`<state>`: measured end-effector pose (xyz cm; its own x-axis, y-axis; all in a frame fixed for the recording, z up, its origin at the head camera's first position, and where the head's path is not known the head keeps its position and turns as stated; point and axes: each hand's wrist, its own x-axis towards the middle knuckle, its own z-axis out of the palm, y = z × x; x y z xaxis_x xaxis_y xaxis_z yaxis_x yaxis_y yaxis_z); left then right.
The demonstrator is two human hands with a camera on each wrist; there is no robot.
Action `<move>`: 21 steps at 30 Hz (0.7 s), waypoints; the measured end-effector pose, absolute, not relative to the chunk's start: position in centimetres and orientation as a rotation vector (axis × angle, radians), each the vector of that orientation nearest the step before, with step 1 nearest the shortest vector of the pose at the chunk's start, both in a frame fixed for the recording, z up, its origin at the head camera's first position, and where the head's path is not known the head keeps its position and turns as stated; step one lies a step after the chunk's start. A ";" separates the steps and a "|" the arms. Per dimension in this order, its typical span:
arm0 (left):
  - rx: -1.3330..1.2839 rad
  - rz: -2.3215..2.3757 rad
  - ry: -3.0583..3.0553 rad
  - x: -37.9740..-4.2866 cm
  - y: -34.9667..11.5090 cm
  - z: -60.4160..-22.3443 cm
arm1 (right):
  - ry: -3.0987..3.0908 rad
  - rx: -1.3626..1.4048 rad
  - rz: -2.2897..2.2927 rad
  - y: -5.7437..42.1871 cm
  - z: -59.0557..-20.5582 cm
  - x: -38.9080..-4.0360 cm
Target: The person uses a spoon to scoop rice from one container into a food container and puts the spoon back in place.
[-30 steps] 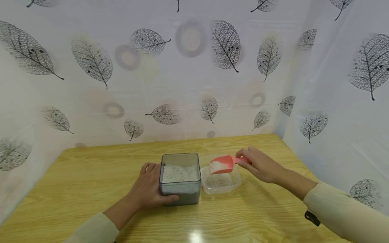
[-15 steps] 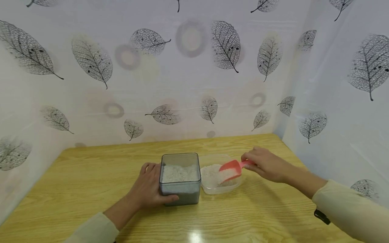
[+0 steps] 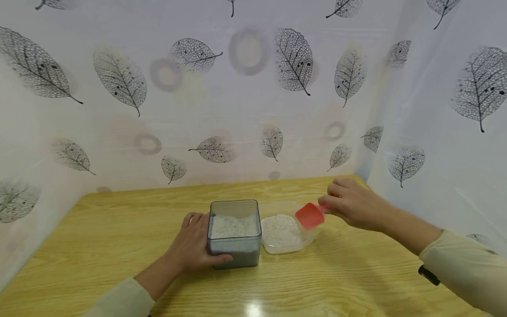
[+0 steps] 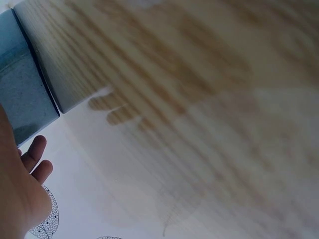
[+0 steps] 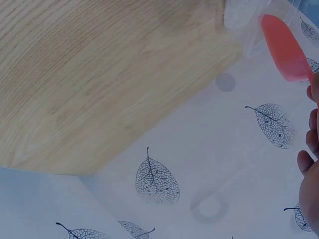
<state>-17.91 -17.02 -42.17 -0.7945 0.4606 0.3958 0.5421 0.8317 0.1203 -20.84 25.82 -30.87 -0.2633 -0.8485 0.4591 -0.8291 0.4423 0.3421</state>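
Observation:
My left hand (image 3: 194, 246) grips the left side of a square, smoky see-through container (image 3: 239, 255), its thumb along the front. White rice-like grains (image 3: 233, 226) lie heaped inside it. My right hand (image 3: 356, 204) holds a red scoop (image 3: 310, 215) by its handle, over the right end of a low clear plastic tub (image 3: 310, 240). The scoop looks emptied, its bowl tipped. A mound of the same white grains (image 3: 282, 233) fills the tub's left part. In the right wrist view, the scoop (image 5: 286, 50) slants beside the tub, and fingers (image 5: 313, 137) show at the edge.
Both containers stand side by side on a wood-grain table (image 3: 119, 242). A pale curtain (image 3: 237, 105) printed with dark leaves hangs behind the table and along its right side. A dark band (image 3: 429, 275) shows below the right sleeve.
The red scoop has moved right and tipped, and the grains that were in it now lie in the clear tub. My right hand has risen slightly; my left hand and the container stay put.

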 end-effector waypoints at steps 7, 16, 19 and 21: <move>-0.757 -0.340 -2.654 -17.9 -17.0 -42.4 | -2.068 1.353 -0.060 25.0 -29.9 -20.9; -0.767 -0.305 -2.638 -18.0 -17.1 -42.4 | -1.973 1.291 0.051 22.7 -28.4 -21.1; -0.767 -0.301 -2.639 -18.0 -17.1 -42.4 | -2.022 1.257 0.063 22.0 -27.9 -20.9; -0.767 -0.305 -2.640 -18.0 -17.1 -42.4 | -2.040 1.240 0.076 21.5 -27.6 -20.8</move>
